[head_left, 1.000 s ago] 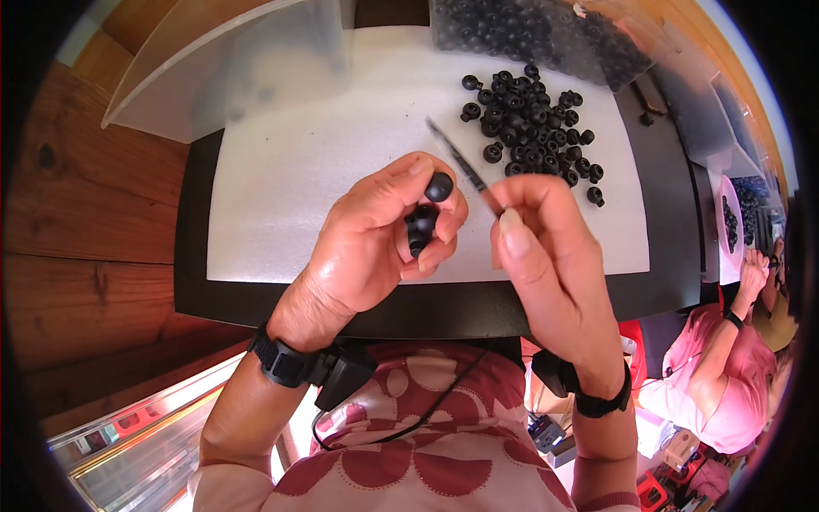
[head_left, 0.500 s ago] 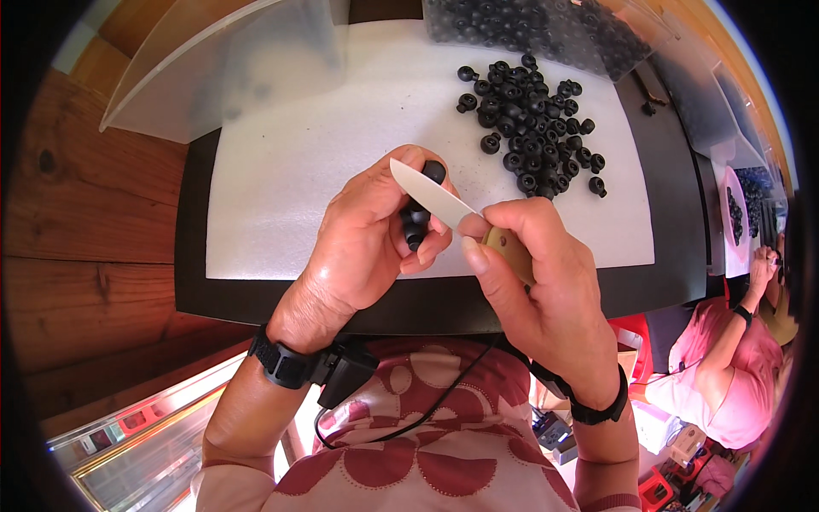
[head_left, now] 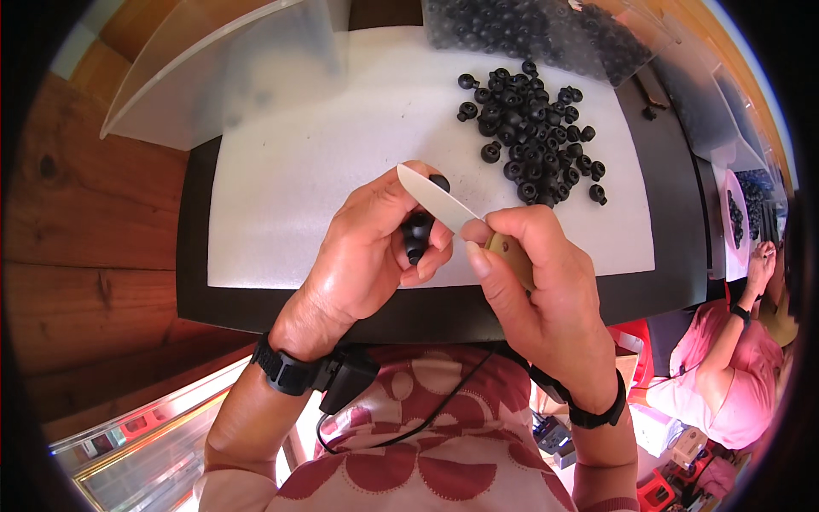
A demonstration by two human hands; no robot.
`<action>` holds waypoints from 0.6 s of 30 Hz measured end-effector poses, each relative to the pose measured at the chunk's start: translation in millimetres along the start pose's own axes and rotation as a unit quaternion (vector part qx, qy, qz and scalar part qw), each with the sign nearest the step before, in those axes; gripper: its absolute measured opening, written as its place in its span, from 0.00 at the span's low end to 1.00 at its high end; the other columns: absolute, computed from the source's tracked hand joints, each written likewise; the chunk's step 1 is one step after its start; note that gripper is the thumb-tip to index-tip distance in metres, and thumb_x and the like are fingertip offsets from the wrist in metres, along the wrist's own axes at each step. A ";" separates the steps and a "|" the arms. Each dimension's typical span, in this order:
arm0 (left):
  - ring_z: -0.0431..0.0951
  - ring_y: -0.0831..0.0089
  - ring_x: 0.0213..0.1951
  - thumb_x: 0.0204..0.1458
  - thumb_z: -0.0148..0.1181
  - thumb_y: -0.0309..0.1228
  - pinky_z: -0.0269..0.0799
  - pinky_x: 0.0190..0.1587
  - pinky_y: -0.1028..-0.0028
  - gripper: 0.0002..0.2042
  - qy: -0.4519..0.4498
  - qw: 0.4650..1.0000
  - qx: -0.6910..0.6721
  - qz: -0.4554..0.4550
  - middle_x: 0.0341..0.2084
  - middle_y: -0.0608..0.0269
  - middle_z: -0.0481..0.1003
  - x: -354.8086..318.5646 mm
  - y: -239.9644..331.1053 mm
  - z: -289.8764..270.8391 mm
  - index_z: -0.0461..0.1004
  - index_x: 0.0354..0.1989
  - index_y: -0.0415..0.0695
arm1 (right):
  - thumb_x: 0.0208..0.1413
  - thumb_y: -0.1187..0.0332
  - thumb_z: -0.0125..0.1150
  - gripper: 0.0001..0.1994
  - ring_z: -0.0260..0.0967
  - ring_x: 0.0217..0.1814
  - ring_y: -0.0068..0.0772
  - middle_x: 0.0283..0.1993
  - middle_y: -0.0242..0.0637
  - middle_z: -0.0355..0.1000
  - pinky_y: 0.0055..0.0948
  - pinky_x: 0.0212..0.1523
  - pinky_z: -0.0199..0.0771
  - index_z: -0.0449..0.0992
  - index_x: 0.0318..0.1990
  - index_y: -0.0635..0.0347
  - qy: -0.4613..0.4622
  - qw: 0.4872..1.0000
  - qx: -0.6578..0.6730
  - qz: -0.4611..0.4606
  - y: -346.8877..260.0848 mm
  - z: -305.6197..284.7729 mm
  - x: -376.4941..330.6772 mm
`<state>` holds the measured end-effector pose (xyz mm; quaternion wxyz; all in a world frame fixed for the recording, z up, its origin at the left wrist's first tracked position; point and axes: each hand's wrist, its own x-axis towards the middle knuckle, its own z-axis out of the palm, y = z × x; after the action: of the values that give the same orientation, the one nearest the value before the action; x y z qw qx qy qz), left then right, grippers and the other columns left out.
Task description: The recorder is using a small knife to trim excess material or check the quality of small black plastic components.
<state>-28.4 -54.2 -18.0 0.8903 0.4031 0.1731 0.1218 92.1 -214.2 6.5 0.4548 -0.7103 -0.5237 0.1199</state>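
Observation:
My left hand [head_left: 363,243] is closed around black rounded rubber-like parts [head_left: 416,232]; one knob shows in the palm and another dark round piece peeks out by the fingertips. A knife [head_left: 439,193] with a pale blade and a tan-olive handle sits in my right hand [head_left: 546,286], gripped between thumb and fingers. Its blade slants up to the left, across the fingers of my left hand and over the black parts. Whether the edge touches them I cannot tell. Beyond my hands, a pile of similar black knobs [head_left: 533,128] lies on the white mat [head_left: 290,196].
A translucent bin [head_left: 247,77] leans at the far left. Another clear bin [head_left: 546,38], full of black parts, stands at the back. A pink tray [head_left: 734,230] is to the right, near a co-worker in pink [head_left: 725,367]. The dark table edge [head_left: 409,320] lies close to my body.
Both hands and the knife keep nearly the same pose. The blade now covers more of the upper black piece, and the whole scene sits slightly lower in the picture.

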 end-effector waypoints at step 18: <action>0.66 0.76 0.20 0.65 0.51 0.49 0.53 0.19 0.78 0.21 0.000 1.000 0.001 0.013 0.28 0.58 0.72 -0.4 -3.7 -1.5 0.68 0.41 0.37 | 0.60 0.74 0.65 0.09 0.76 0.28 0.47 0.31 0.43 0.75 0.37 0.27 0.73 0.70 0.44 0.61 0.014 1.000 0.022 -0.003 1.1 6.0 -0.2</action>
<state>-29.1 -55.7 -21.6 0.8882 0.4065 0.1678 0.1335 88.8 -211.3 2.3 0.4780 -0.7001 -0.5166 0.1203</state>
